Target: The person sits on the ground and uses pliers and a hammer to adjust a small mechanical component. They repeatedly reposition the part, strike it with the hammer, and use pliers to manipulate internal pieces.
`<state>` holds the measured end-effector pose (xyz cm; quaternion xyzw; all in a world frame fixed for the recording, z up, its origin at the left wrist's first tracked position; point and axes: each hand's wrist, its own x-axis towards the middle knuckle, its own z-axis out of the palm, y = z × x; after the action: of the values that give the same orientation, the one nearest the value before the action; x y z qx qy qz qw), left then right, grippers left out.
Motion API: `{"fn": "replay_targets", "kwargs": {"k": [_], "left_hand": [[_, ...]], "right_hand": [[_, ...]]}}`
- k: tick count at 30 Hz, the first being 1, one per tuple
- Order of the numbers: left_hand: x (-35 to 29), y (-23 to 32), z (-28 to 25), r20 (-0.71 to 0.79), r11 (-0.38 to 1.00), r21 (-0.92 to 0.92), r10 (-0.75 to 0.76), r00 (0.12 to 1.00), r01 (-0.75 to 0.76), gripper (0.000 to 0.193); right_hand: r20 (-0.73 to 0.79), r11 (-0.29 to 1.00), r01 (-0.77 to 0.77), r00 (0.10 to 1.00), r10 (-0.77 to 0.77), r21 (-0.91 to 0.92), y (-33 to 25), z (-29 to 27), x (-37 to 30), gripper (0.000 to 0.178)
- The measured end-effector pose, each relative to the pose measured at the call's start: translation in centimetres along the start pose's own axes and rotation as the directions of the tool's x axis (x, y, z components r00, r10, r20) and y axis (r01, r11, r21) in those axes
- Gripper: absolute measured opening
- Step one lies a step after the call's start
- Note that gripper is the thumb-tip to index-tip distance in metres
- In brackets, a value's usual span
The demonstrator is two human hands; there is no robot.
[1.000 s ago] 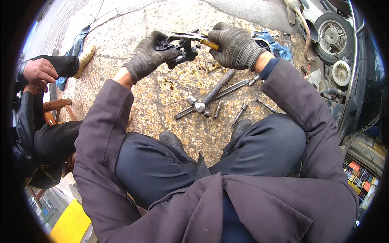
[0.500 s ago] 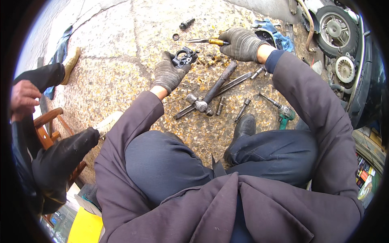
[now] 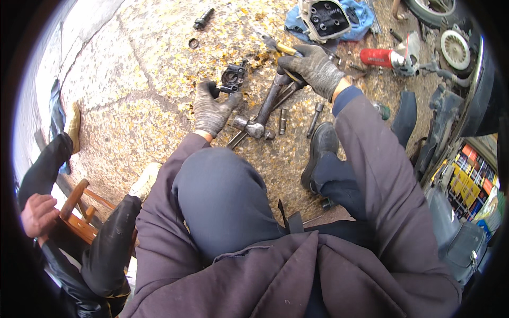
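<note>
My left hand, in a dirty grey knit glove, grips a dark metal housing with a round opening by its near edge. To its right, my gloved right hand is closed around a yellow-handled screwdriver. Its silver shank points to the far left, blurred at the tip. Beneath the two hands lies a ball-peen hammer across a metal bar. My right hand hides part of its handle end. A short steel socket and a longer socket tool lie beside it.
Beyond my left hand lie a dark cylindrical part and a small ring. An open engine cover rests on a blue cloth. A red can lies at right. Another person's hand and legs are at left, near a wooden stool.
My right hand has drawn nearer with the screwdriver, which now tilts differently. The view has shifted, bringing the engine cover and red can into sight. The housing stays in my left hand.
</note>
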<state>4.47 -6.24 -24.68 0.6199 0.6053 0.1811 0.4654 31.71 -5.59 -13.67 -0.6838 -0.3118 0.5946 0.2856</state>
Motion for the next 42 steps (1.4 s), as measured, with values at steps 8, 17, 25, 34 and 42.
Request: {"fn": "replay_targets", "kwargs": {"k": [8,17,25,34,42], "left_hand": [[-1.3,3.9,-3.2,0.167,1.000,0.011,0.014,0.986,-0.016,0.025],[-2.5,9.7,4.8,0.686,0.902,0.265,0.073,0.724,-0.342,0.033],[-1.2,10.5,12.0,0.707,0.597,0.515,0.110,0.699,-0.615,0.046],[-3.3,10.3,11.8,0.969,0.249,0.237,0.000,0.245,-0.939,0.045],[-2.9,8.8,13.7,0.992,0.078,0.104,0.064,0.109,-0.992,0.023]], "right_hand": [[-0.213,0.750,0.086,0.974,0.075,0.656,3.7,-3.5,-7.3,0.051],[-0.324,0.431,0.309,0.945,-0.040,0.848,10.0,-6.3,-11.7,0.070],[-0.353,0.134,0.358,0.934,-0.065,0.924,13.4,-5.4,-14.0,0.072],[-0.405,0.136,0.404,0.914,-0.022,0.904,14.1,-5.6,-14.8,0.065],[-0.329,0.219,0.336,0.942,-0.066,0.916,12.8,-4.1,-13.7,0.063]]}}
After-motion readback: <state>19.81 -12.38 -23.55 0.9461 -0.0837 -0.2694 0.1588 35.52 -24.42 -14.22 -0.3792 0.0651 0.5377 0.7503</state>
